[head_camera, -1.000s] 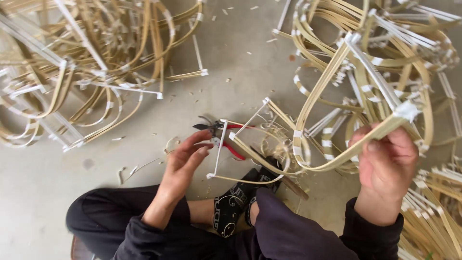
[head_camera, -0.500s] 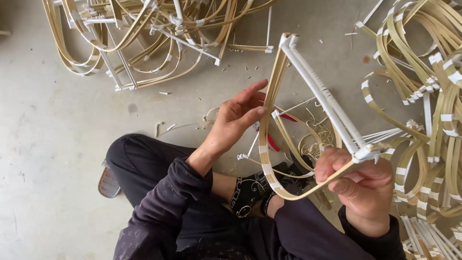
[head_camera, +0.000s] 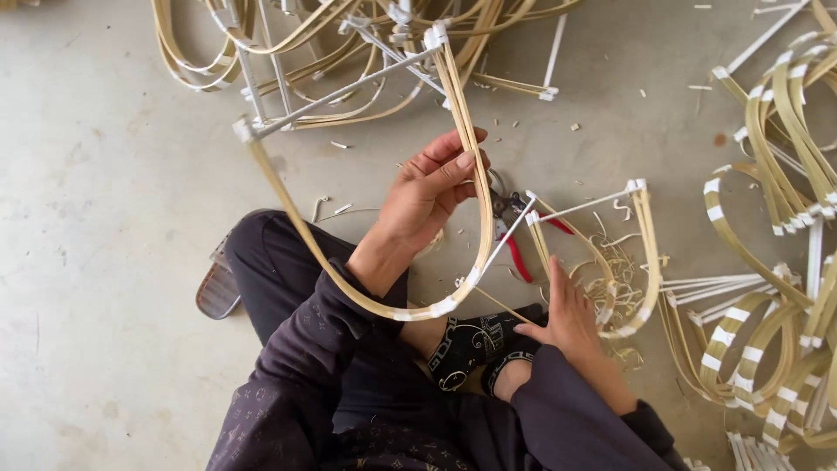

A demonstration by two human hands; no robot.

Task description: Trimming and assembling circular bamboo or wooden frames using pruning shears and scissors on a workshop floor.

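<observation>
My left hand (head_camera: 432, 187) grips the curved side of a large D-shaped frame of bent bamboo strips (head_camera: 349, 288), bound with white tape and closed by a white rod (head_camera: 340, 92). The frame is lifted over my left knee. My right hand (head_camera: 568, 318) is low by my sandalled feet (head_camera: 475, 344), fingers spread, resting against the bottom curve of a smaller bamboo frame (head_camera: 645, 253) that lies on the floor. Red-handled cutters (head_camera: 513, 228) lie on the concrete between my two hands.
A heap of finished bamboo frames (head_camera: 349, 35) lies at the top. More taped frames (head_camera: 776, 218) are stacked along the right edge. Thin shavings (head_camera: 610, 270) and small offcuts litter the grey concrete floor (head_camera: 105, 262). I sit cross-legged in dark clothes.
The large frame has passed from my right hand to my left and swung to the left. My right hand let go of it and dropped to the smaller frame on the floor.
</observation>
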